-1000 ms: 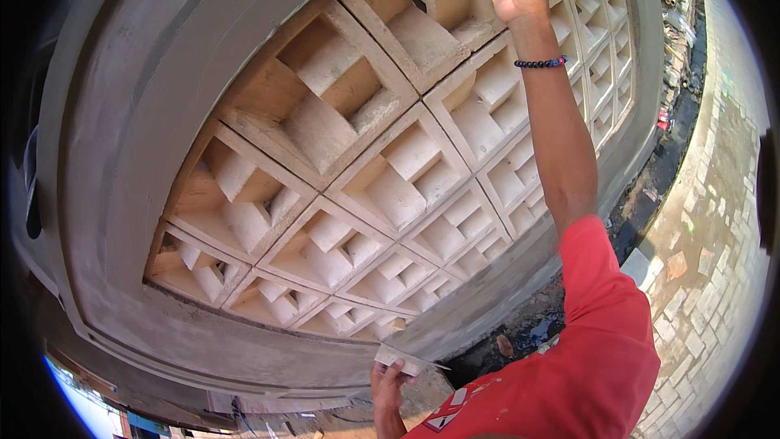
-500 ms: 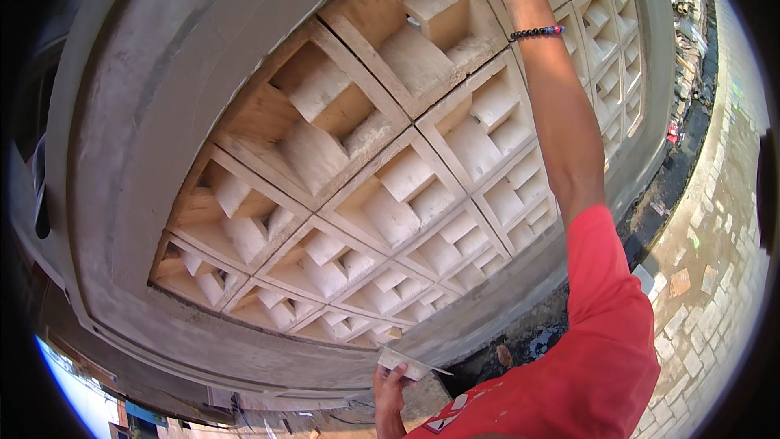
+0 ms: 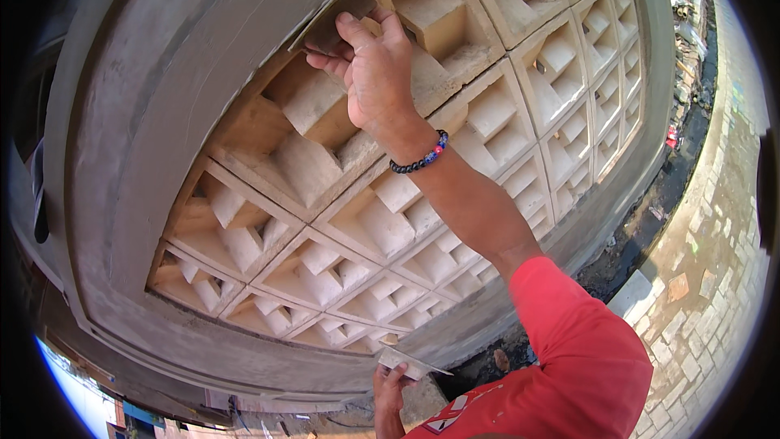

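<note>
High on the wall, my right hand [image 3: 370, 65], a dark bead bracelet on its wrist, pinches a thin, flat grey plate [image 3: 335, 23]. The plate's long edge lies along the border between the smooth grey plaster frame [image 3: 203, 41] and the upper left of the pale breeze-block panel [image 3: 325, 264]. Low in the picture, my left hand [image 3: 390, 384] grips a flat, pointed metal trowel [image 3: 413, 364] with its thumb on top. A small pale lump [image 3: 389, 339] shows just above that trowel, at the panel's lower edge. My right fingers partly cover the plate.
The blocks form a grid of square openings with stepped inner pieces. A dark wet gutter [image 3: 642, 223] runs along the wall's foot. Beyond it lies paving [image 3: 707, 309] with a loose flat slab [image 3: 630, 293]. Debris [image 3: 686, 41] lines the gutter farther off.
My right hand has swung left and down from the panel's top to its upper left border, bringing the plate into view. My left hand with the trowel stays nearly still.
</note>
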`<control>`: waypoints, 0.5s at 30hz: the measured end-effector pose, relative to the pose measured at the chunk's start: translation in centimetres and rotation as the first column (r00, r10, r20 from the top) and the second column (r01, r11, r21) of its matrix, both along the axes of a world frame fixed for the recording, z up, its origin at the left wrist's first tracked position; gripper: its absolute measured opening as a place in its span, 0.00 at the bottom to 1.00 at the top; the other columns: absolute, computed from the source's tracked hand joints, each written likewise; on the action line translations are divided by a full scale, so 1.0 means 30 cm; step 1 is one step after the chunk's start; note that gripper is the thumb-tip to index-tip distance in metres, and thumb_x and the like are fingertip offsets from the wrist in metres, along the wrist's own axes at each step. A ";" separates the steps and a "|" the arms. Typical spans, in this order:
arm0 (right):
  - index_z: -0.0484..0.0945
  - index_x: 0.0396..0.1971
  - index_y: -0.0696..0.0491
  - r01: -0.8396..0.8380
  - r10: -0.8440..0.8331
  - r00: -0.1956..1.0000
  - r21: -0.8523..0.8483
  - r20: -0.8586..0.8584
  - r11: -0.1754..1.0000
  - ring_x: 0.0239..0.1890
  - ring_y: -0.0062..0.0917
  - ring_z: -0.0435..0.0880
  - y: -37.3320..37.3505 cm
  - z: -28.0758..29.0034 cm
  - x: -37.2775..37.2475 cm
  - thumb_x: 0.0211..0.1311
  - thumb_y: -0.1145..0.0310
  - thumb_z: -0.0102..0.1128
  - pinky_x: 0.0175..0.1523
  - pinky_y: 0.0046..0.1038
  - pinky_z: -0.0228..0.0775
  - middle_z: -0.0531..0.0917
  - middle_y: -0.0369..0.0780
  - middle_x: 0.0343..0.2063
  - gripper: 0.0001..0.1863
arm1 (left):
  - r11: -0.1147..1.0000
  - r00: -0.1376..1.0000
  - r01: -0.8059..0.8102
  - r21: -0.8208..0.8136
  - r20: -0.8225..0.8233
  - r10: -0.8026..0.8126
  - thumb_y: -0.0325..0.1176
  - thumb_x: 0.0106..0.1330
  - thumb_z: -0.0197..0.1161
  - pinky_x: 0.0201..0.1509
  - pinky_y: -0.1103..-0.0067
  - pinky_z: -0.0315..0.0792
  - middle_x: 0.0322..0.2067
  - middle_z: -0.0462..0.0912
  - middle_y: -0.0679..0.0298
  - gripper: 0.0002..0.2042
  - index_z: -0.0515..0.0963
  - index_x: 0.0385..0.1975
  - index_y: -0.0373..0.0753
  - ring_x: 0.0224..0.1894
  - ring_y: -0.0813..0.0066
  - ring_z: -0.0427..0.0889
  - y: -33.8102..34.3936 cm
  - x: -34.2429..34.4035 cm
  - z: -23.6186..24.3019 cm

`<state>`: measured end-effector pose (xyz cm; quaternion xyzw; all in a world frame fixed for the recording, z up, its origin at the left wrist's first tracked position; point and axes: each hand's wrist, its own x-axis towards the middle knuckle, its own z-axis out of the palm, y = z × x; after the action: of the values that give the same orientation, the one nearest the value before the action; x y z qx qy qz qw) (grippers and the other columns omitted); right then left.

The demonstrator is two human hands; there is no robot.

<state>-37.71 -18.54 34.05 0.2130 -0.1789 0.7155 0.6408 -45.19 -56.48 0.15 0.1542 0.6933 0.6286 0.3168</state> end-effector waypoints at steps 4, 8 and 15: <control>0.63 0.54 0.63 -0.056 0.032 0.990 0.180 0.137 0.982 0.37 0.27 0.82 -0.095 -0.102 -0.032 0.64 0.73 0.54 0.37 0.28 0.81 0.80 0.44 0.40 0.21 | 1.000 0.999 0.012 0.013 0.036 -0.012 0.30 0.57 0.63 0.21 0.78 0.77 0.33 0.81 0.56 0.18 0.70 0.46 0.32 0.28 0.65 0.83 0.014 -0.002 0.004; 0.67 0.54 0.64 0.467 -0.486 0.870 0.183 0.078 0.865 0.36 0.20 0.81 0.147 -0.136 0.173 0.61 0.73 0.58 0.39 0.22 0.79 0.82 0.42 0.37 0.22 | 0.999 0.998 -0.011 0.049 0.067 0.008 0.29 0.58 0.63 0.21 0.78 0.77 0.33 0.81 0.56 0.17 0.70 0.46 0.32 0.27 0.65 0.83 -0.005 -0.012 -0.018; 0.75 0.48 0.65 0.897 -0.899 -0.334 0.389 0.284 -0.210 0.48 0.34 0.79 0.813 0.017 0.661 0.55 0.75 0.58 0.54 0.30 0.69 0.81 0.50 0.45 0.19 | 0.999 0.996 0.030 0.035 0.088 -0.033 0.29 0.58 0.63 0.21 0.78 0.76 0.33 0.81 0.57 0.17 0.71 0.46 0.32 0.26 0.66 0.83 0.006 -0.061 -0.044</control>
<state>-17.89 5.84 34.54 -0.1930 -0.4298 -0.0327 0.8814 -47.02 -56.31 -1.18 0.1422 0.6653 0.6415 0.3545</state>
